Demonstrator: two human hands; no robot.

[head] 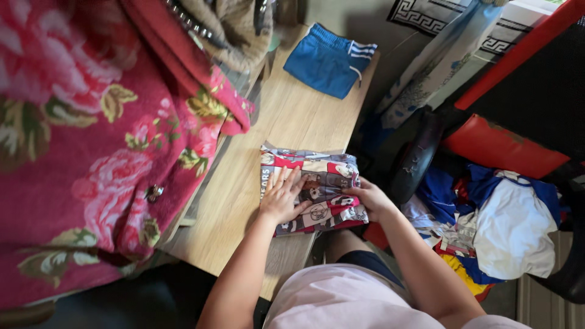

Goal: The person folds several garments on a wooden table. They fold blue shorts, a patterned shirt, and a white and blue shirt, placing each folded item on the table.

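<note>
A patterned garment, already folded compact, lies on the wooden surface; it is pressed flat by the open left hand and its edge pinched by the right hand. Blue shorts lie folded; a clothes pile remains unfolded.

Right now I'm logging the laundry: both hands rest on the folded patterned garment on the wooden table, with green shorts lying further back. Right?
Not quite: the shorts are blue, not green, as the head view shows. Both the left hand and right hand do rest on the folded patterned garment on the wooden table.
</note>
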